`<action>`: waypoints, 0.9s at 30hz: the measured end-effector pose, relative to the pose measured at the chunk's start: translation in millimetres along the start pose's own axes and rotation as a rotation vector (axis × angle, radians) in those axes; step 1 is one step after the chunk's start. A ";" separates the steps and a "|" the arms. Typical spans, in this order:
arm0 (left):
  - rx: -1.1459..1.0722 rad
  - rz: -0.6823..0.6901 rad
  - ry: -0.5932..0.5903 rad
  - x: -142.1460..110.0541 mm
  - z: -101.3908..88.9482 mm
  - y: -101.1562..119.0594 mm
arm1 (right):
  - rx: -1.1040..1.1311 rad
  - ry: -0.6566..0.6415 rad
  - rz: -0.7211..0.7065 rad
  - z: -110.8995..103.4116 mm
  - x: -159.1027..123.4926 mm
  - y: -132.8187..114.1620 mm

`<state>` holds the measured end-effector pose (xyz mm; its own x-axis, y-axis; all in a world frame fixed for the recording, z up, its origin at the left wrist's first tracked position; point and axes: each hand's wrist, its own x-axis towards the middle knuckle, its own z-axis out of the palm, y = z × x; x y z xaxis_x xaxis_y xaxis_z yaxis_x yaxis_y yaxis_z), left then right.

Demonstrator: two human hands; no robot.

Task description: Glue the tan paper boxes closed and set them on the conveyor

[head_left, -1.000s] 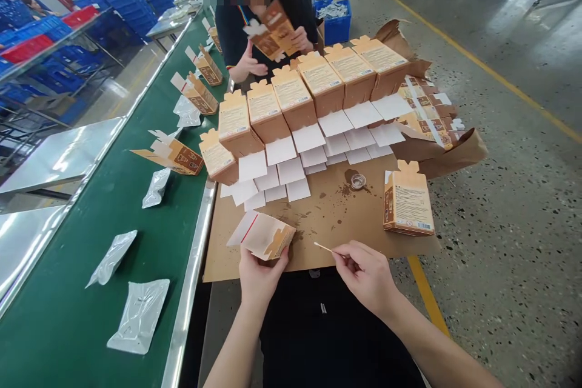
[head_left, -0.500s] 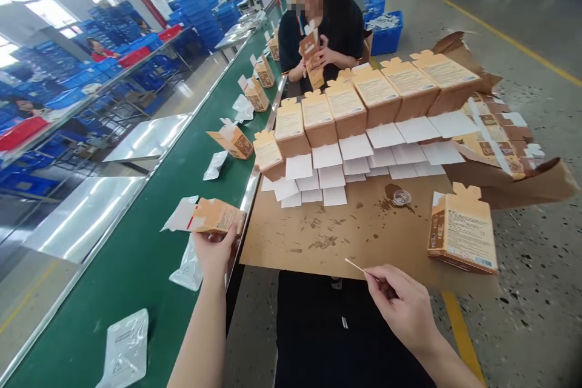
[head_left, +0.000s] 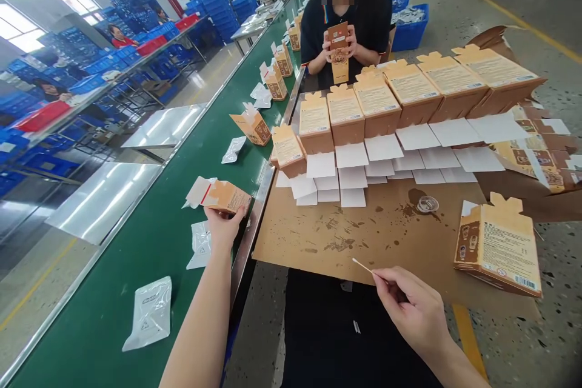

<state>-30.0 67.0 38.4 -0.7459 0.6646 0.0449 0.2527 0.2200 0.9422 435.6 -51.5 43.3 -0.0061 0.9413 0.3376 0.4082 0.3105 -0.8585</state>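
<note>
My left hand (head_left: 222, 227) is closed on a small tan carton (head_left: 224, 196) with an open white flap, holding it over the green conveyor belt (head_left: 118, 297). My right hand (head_left: 411, 306) pinches a thin wooden stick (head_left: 362, 265) over the near edge of a stained cardboard sheet (head_left: 364, 236). A row of tan cartons (head_left: 391, 100) with white flaps spread toward me lies at the back of the sheet. One more carton (head_left: 502, 248) lies flat to the right of my right hand.
A small clear dish (head_left: 427, 204) sits on the cardboard. White pouches (head_left: 150, 315) and open cartons (head_left: 252, 124) are spaced along the belt. A person in a dark shirt across from me holds a carton (head_left: 339, 51). Blue crates (head_left: 409, 27) stand behind.
My left hand carried the carton from the cardboard sheet leftward out over the conveyor belt. My right hand kept the stick near the sheet's front edge. The person opposite turned their carton upright.
</note>
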 end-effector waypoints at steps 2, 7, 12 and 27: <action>-0.021 -0.030 0.000 6.1 2.8 4.3 | -0.006 -0.001 -0.006 -5.2 -0.7 3.7; -0.051 -0.041 -0.009 15.0 6.3 9.5 | -0.025 0.046 0.016 -19.3 -0.5 11.3; -0.042 -0.016 -0.007 14.9 17.6 10.4 | -0.018 0.071 0.038 -22.2 2.8 13.1; -0.108 -0.100 -0.273 -21.5 123.9 103.5 | -0.154 0.242 -0.011 -57.2 0.4 -0.4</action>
<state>88.5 163.9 93.8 -0.5668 0.8140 -0.1270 0.1086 0.2266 0.9679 487.7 -58.9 65.9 0.1991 0.8733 0.4446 0.5436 0.2791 -0.7916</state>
